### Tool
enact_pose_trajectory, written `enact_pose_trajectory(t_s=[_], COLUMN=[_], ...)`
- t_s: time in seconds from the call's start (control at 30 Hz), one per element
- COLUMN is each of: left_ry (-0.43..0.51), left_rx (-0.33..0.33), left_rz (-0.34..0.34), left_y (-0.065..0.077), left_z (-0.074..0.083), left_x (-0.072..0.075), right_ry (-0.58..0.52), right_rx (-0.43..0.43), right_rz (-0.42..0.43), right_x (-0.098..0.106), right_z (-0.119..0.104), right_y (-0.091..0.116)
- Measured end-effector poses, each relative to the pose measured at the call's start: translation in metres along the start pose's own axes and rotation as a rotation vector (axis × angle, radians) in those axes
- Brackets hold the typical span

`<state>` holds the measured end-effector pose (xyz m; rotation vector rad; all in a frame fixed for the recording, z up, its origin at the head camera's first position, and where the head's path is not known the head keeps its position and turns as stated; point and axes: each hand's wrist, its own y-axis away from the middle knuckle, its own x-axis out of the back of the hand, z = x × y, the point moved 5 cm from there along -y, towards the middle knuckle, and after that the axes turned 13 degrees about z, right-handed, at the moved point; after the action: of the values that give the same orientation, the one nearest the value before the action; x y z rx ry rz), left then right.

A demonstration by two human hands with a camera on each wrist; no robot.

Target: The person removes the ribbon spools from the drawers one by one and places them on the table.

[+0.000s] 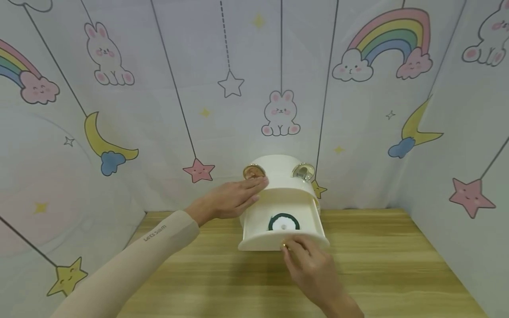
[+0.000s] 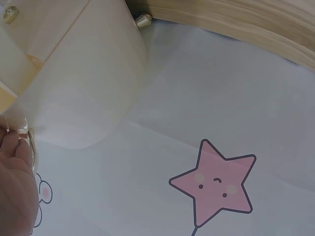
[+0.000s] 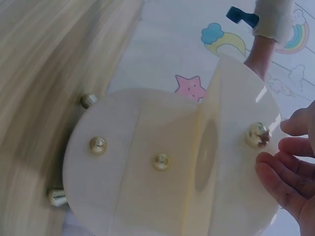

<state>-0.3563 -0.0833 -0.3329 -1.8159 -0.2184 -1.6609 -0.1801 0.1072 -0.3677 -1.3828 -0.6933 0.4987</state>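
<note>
A small white cabinet (image 1: 278, 165) with rounded sides stands against the back cloth, its top drawer (image 1: 258, 243) pulled out. Inside the drawer lies a roll (image 1: 283, 222), dark green round a white middle. My right hand (image 1: 312, 269) is at the drawer's gold knob (image 3: 258, 135); in the right wrist view its loosely bent fingers (image 3: 283, 172) are close beside the knob, with a small gap. My left hand (image 1: 234, 196) rests on the cabinet's top, fingers fairly straight, beside the left round gold piece (image 1: 254, 170). In the left wrist view, part of that hand (image 2: 17, 187) shows at the edge.
Two lower drawers carry gold knobs (image 3: 161, 161), and gold feet (image 3: 58, 197) support the cabinet. Another round gold piece (image 1: 304, 171) sits at the top right. The wood-grain table (image 1: 191, 274) is bounded by patterned cloth walls (image 1: 167, 132). A dark clip-like piece (image 3: 241, 15) is near the left sleeve.
</note>
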Motion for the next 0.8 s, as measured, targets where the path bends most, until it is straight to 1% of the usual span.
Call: enact_pose_trajectory(t_s=[0.07,0.3,0.47,0.57,0.7,0.8], left_ry=[-0.001,0.007,0.008,0.004,0.006,0.007], left_rx=[0.003,0.010,-0.007,-0.009,-0.001,0.007], left_rz=[-0.002,-0.011,-0.004,-0.002,-0.004,-0.010], left_y=[0.000,0.000,-0.001,-0.001,-0.001,0.001], left_z=[0.000,0.001,0.002,0.002,0.003,0.002], left_x=[0.000,0.000,0.000,-0.001,0.001,0.001], right_ry=[-0.006,-0.082,-0.114,-0.129,-0.148,-0.168], right_rx=[0.009,0.017,-0.002,0.021,0.079,0.107], right_rz=[-0.006,-0.012,-0.095,-0.136,-0.165,-0.181], right_x=[0.003,0.013,0.020,0.025,0.027,0.026], right_z=[0.002,0.010,0.022,0.028,0.033,0.035], right_y=[-0.005,-0.022,-0.032,-0.038,-0.046,-0.050])
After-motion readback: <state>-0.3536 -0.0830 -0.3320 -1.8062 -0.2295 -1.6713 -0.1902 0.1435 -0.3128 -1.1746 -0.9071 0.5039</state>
